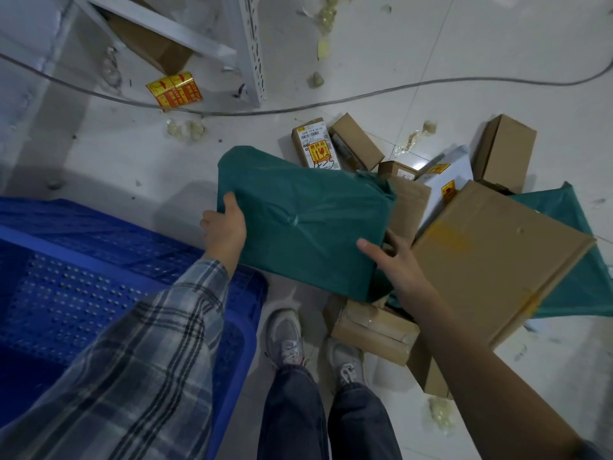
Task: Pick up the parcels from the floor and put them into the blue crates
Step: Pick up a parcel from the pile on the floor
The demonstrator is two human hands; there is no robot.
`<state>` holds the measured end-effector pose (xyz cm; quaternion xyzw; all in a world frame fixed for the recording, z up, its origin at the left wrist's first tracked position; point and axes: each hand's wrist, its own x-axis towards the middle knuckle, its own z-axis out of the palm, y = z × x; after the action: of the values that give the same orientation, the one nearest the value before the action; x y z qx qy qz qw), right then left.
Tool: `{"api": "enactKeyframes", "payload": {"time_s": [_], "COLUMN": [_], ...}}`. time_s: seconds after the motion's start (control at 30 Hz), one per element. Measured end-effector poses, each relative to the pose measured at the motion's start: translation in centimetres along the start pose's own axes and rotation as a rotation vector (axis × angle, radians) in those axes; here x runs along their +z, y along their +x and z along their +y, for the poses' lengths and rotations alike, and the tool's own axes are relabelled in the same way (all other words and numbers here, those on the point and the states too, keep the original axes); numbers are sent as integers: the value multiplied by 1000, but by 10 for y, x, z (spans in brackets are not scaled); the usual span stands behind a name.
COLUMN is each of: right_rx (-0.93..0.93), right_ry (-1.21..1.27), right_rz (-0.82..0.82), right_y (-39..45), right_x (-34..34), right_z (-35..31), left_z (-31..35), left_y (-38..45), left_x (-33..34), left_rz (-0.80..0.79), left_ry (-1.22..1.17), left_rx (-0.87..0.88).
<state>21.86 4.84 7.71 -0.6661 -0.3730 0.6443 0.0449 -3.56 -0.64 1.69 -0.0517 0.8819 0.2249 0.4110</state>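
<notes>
Head view: left hand (224, 227) and right hand (394, 260) grasp opposite edges of the soft green plastic-wrapped parcel (305, 220), steadying its floppy bulk toward the blue perforated plastic crate (99, 293) at left.

Both hands on a green plastic parcel (305, 220), left hand (225, 227) gripping its left edge and right hand (394, 260) curled around the lower right corner, lifted above a pile of cardboard boxes (491, 260) on the floor (132, 154). Blue crate (66, 293) just left of it
</notes>
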Motion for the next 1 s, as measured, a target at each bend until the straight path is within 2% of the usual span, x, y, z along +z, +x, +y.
{"api": "enactKeyframes", "payload": {"time_s": [0.07, 0.27, 0.47, 0.53, 0.6, 0.73, 0.87, 1.0], "right_rx": [-44, -210, -184, -121, 48, 265, 377, 459], "right_ry": [-75, -71, -107, -16, 174, 549, 580, 561], "right_rz": [-68, -163, -165, -97, 1, -82, -182, -119], "right_y": [-3, -4, -8, -12, -13, -20, -28, -31], "right_x": [-4, -23, -23, -18, -19, -28, -26, -26], "right_z": [0, -12, -6, -4, -3, 11, 10, 10], "left_z": [-3, -11, -1, 2, 2, -8, -1, 3], "left_y": [-5, -15, -29, -34, -35, -30, -52, -55], "left_x": [0, -2, 5, 3, -2, -9, -12, -12], "left_rz": [7, -2, 14, -20, -82, -75, -83, -132], "left_ry": [-39, -192, -200, -229, -306, -473, -598, -633], "left_rx": [-10, -73, -7, 15, -1, -32, 22, 119]}}
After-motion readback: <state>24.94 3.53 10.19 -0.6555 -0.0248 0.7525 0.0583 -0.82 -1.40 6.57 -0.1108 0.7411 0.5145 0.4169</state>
